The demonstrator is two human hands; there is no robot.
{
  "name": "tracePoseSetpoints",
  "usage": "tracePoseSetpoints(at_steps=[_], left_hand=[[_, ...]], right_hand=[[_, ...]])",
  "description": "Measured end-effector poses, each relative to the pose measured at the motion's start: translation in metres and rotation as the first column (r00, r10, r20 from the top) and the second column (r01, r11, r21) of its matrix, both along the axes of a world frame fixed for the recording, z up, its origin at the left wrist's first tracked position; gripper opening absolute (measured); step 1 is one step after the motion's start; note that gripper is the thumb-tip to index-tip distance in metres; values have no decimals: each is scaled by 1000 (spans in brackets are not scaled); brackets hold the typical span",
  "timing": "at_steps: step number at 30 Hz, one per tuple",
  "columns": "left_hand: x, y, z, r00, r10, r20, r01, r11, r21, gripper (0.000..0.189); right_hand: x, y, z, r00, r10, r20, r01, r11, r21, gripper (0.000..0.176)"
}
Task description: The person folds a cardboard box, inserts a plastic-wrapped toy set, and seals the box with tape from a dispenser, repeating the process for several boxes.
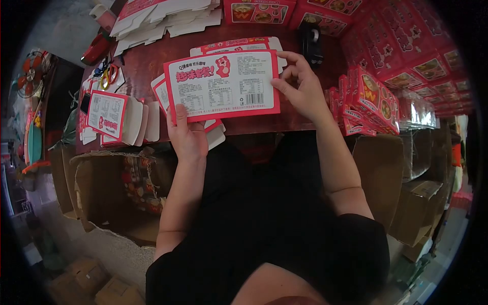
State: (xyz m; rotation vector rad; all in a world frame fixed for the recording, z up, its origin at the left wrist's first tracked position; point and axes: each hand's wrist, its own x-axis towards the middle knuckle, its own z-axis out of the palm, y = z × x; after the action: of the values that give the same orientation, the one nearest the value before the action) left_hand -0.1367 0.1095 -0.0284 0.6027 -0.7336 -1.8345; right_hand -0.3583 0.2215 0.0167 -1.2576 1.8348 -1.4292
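Note:
A flat pink-and-white printed box [223, 91] is held up over the front of the dark red table, its text side facing me. My left hand [187, 133] grips its lower left edge, thumb on the printed face and fingers behind. At the upper right edge, my right hand [301, 84] pinches the box between thumb and fingers. Behind it on the table lie more flat cartons [234, 43], partly covered by the held one.
Flattened cartons [168, 20] are piled at the back. Small boxes [108, 116] and yellow-handled scissors [109, 77] lie left. Filled boxes [373, 96] stand right, beside a black device [310, 44]. Open cardboard boxes [109, 190] flank my legs below the table edge.

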Motion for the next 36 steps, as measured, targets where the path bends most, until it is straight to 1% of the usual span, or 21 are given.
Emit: tracePoseSetpoints(at_steps=[1,4,5,8,11,13,14,15,16,17,18,19,20,23,27,29,31,33,34,35,36], left_hand=[[0,-1,0,999,-19,-28,19,1000,4,33],[2,-4,-2,996,-76,-55,79,995,57,36],[1,-5,-3,995,-80,-62,85,993,83,37],[-1,-4,-5,995,-85,-61,93,984,149,40],[-5,-1,-7,998,-55,-42,61,984,166,42],[-5,0,-4,999,-11,-51,19,988,153,41],[-9,4,0,997,70,-18,-70,998,-6,41],[-15,12,6,988,152,1,-150,975,-166,41],[-19,18,9,972,234,3,-220,921,-321,42],[-19,25,-1,885,417,210,-226,777,-587,42],[-25,32,10,876,416,243,-39,563,-825,40],[-32,40,26,865,425,267,159,273,-949,38],[-45,36,32,931,333,148,164,-20,-986,40],[-64,49,61,880,226,418,458,-167,-873,57],[-43,28,46,747,484,455,513,16,-858,62],[-21,3,14,533,592,605,474,383,-793,61],[6,-19,-6,215,593,776,534,594,-602,66],[33,-37,-34,68,598,799,610,609,-507,71],[37,-38,-41,-8,598,801,638,620,-457,74],[38,-37,-46,26,594,804,631,614,-474,75],[36,-34,-47,57,590,806,626,608,-489,77]], right_hand=[[1,-1,-3,997,-40,-63,41,999,11,47],[-2,-7,-18,976,-108,188,108,994,11,45],[-5,-9,-21,920,-64,386,60,998,22,43],[-7,-8,-35,531,107,841,-92,993,-68,38],[-13,0,-67,7,453,891,-226,869,-440,35],[-2,-9,-61,628,103,771,94,974,-207,37],[4,-12,-54,803,-156,574,298,941,-160,38],[10,-5,-35,886,-180,426,303,922,-239,56],[19,1,-22,863,-2,505,199,920,-337,67],[30,8,-10,813,178,554,103,893,-438,77],[43,15,0,703,311,639,24,888,-459,95],[47,28,4,755,309,579,-51,907,-417,92],[51,34,13,750,251,612,-2,926,-378,80],[39,46,39,683,-16,730,355,881,-313,43],[-39,104,50,709,-436,554,660,686,-305,37],[-90,161,51,697,-513,502,690,671,-272,39],[-132,209,46,655,-616,438,736,651,-186,43],[-174,246,32,593,-784,183,802,595,-46,49],[-166,237,37,237,-833,-501,945,317,-80,47],[-157,227,41,-249,-381,-890,946,99,-307,45],[-141,209,48,-81,-614,-785,903,289,-319,46]])
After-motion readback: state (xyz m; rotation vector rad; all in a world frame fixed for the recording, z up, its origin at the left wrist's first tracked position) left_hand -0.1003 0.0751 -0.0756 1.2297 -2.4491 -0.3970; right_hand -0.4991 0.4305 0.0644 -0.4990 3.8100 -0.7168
